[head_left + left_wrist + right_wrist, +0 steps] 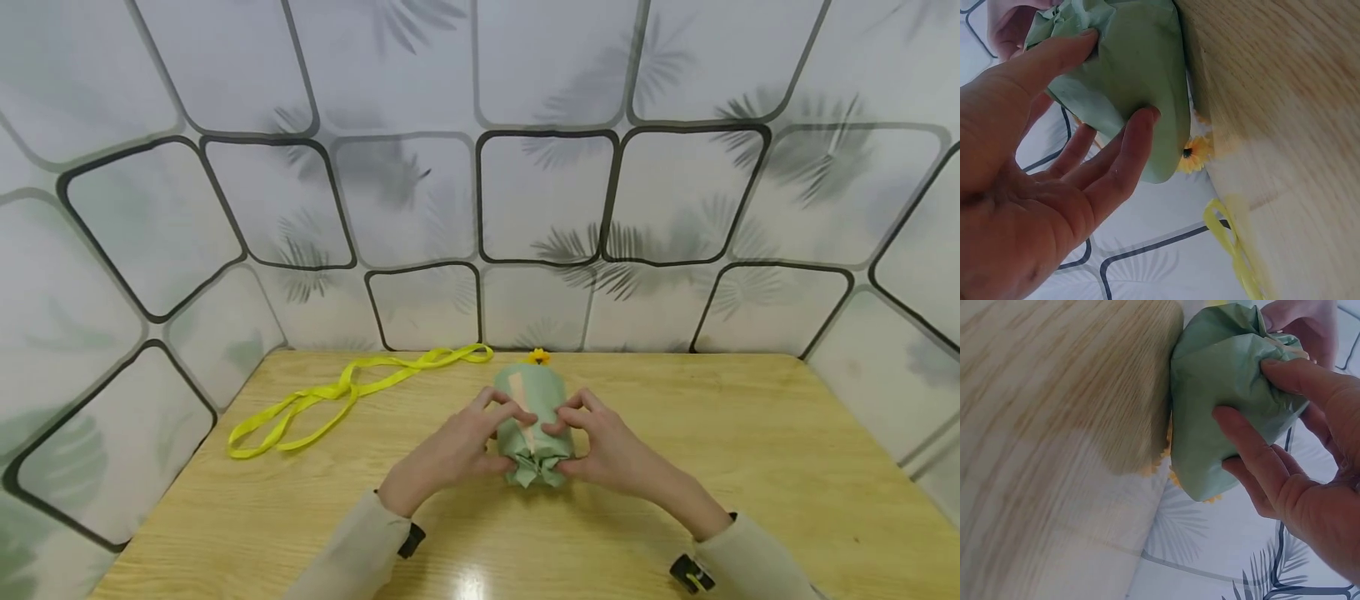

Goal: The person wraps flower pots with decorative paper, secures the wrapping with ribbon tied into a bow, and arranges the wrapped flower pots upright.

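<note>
A bundle wrapped in pale green paper lies on the wooden table, its crumpled, gathered end towards me. A pale strip of tape runs along its top. My left hand grips the left side, thumb at the gathered end and fingers curled over the paper. On the other side my right hand holds it the same way, thumb by the gathers. A yellow flower shows at the bundle's far end. What the paper encloses is hidden.
A loosely looped yellow ribbon lies on the table to the left, reaching towards the back edge. A pale cloth printed with dark outlines and leaves stands behind the table and along its sides.
</note>
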The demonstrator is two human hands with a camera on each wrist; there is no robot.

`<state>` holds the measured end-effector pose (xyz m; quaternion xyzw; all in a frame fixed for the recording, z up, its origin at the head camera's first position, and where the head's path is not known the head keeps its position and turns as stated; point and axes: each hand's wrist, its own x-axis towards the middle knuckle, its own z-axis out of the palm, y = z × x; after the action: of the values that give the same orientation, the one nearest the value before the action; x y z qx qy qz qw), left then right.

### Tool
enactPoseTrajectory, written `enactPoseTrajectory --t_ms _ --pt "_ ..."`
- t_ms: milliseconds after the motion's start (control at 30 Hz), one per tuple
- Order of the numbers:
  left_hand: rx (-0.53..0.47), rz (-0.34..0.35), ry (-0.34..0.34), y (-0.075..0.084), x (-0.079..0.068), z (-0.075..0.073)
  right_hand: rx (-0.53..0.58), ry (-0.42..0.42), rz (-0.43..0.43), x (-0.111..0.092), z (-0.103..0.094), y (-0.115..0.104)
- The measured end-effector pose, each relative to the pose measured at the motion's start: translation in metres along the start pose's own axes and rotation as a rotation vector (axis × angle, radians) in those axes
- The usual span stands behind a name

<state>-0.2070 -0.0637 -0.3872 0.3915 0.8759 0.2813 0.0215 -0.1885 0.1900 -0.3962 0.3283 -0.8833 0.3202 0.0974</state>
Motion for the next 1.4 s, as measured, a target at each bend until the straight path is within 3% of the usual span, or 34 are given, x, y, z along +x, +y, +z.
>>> enactPoseTrajectory --t_ms 367,600,900,1200,1400 --pt "-0.1 -0.007 -0.018 -0.004 0.0 0.002 0.011 0.013 -0.011 0.0 0.001 -0.001" --pt "-0.115 0.007 -0.017 -0.004 0.004 0.007 -0.023 0.047 -0.014 -0.005 0.0 0.002" --pt "-0.107 -0.002 -0.019 -0.006 0.001 0.002 -0.017 0.057 -0.047 -0.001 0.005 0.0" --pt "-0.145 -0.014 -0.007 -0.013 -0.001 0.001 0.089 0.005 0.049 0.006 0.007 -0.002" --pt "-0.194 -0.019 0.001 -0.011 -0.002 0.002 0.063 0.016 0.037 0.003 0.007 0.0"
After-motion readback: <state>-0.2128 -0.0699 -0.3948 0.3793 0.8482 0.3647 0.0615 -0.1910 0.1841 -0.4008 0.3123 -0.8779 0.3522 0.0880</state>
